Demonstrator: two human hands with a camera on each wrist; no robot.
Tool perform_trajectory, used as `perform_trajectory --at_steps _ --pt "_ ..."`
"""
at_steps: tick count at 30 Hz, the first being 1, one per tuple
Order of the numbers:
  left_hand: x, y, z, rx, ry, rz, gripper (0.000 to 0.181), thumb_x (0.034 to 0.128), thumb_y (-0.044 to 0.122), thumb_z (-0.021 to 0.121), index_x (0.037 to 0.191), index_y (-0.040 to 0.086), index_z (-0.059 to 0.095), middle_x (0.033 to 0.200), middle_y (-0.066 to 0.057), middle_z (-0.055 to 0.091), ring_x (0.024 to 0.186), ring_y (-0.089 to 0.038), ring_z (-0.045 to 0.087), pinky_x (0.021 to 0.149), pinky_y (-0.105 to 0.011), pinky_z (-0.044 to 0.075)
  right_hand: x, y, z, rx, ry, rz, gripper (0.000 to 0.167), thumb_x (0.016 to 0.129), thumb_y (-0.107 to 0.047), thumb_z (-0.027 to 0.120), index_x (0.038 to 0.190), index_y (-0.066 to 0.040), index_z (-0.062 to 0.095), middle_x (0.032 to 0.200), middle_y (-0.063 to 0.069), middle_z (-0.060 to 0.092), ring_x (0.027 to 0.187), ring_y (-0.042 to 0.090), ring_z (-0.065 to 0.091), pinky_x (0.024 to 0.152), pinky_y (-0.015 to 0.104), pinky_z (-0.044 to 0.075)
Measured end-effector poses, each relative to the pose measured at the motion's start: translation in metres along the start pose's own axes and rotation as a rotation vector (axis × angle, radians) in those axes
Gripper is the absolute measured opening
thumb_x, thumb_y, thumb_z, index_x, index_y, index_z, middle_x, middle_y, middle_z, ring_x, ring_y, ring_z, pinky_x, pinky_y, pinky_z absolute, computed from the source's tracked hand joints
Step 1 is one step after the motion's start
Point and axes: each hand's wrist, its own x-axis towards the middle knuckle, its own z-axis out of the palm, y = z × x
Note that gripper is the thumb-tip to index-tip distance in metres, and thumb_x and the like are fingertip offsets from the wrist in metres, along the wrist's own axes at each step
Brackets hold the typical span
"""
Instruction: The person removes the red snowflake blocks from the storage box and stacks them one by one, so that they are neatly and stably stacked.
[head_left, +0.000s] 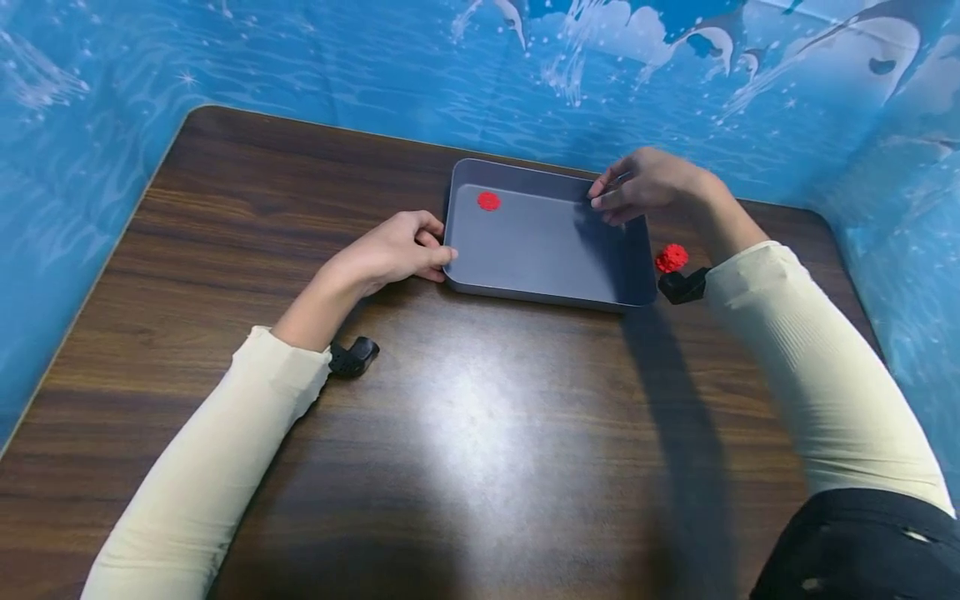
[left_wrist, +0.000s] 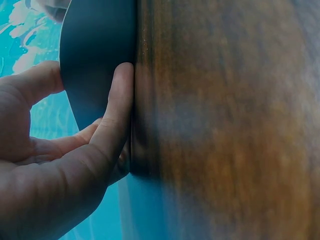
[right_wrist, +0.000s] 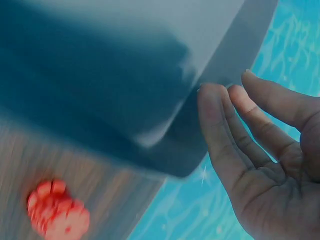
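Note:
A shallow dark grey rectangular tray (head_left: pixel 540 242) lies on the wooden table near its back edge. My left hand (head_left: pixel 408 246) grips the tray's left side, thumb at the rim and other fingers against the outer wall. Over the tray's back right corner is my right hand (head_left: pixel 645 187), its fingers extended and slightly bent beside the rim; whether they touch it I cannot tell. One flat red scalloped disc (head_left: pixel 489 201) lies inside the tray at the back left. Outside the right wall sits a small clump of red scalloped discs (head_left: pixel 672 257), also seen in the right wrist view.
The brown wood-grain table (head_left: pixel 360 467) extends in front of the tray. A blue sea-patterned cloth (head_left: pixel 337 67) with dolphins hangs behind and at both sides. Black wrist cameras (head_left: pixel 354 357) sit on both wrists. A dark object (head_left: pixel 862 550) shows at the lower right.

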Motion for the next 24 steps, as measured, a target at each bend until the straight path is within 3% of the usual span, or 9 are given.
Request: perform_trajectory --at_steps 6,9,13,17,24 --pt "0.001 -0.001 0.001 0.007 0.006 0.000 0.068 0.1115 0.015 0.059 0.166 -0.006 0.025 0.125 -0.017 0.051 0.125 -0.038 0.068 0.112 -0.045 0.060 0.017 -0.018 0.020 -0.003 -0.031 -0.031 0.040 0.109 -0.015 0.065 0.144 0.004 0.058 0.109 0.004 0.075 0.091 0.006 0.073 0.089 0.026 0.066" --pt "0.002 -0.001 0.001 0.012 0.007 -0.001 0.068 0.1113 0.016 0.060 0.166 -0.005 0.026 0.126 -0.017 0.051 0.125 -0.039 0.068 0.112 -0.045 0.059 0.024 -0.025 0.029 -0.034 -0.041 -0.051 0.044 0.109 -0.014 0.065 0.149 0.002 0.056 0.125 0.010 0.072 0.096 0.008 0.072 0.094 0.028 0.065" --pt "0.002 0.001 0.001 0.013 0.009 -0.003 0.068 0.1111 0.016 0.060 0.166 -0.004 0.026 0.120 -0.015 0.052 0.125 -0.040 0.069 0.113 -0.045 0.059 0.025 -0.036 0.035 -0.095 -0.081 -0.069 0.054 0.110 -0.016 0.062 0.160 -0.003 0.046 0.144 0.019 0.060 0.116 0.020 0.067 0.109 0.038 0.060" --pt "0.002 0.002 0.000 0.015 0.013 -0.010 0.068 0.1111 0.016 0.060 0.166 -0.004 0.026 0.115 -0.012 0.051 0.125 -0.039 0.070 0.113 -0.045 0.059 0.026 -0.048 0.040 -0.125 -0.124 -0.082 0.058 0.112 -0.015 0.059 0.166 -0.006 0.038 0.138 0.017 0.056 0.125 0.026 0.061 0.118 0.046 0.053" --pt "0.005 0.000 0.000 0.019 0.011 -0.025 0.067 0.1111 0.016 0.061 0.166 -0.003 0.028 0.120 -0.014 0.052 0.125 -0.039 0.071 0.113 -0.044 0.058 0.033 -0.064 0.049 -0.162 -0.173 -0.094 0.061 0.112 -0.016 0.058 0.168 -0.013 0.034 0.127 0.012 0.055 0.118 0.025 0.056 0.113 0.043 0.050"
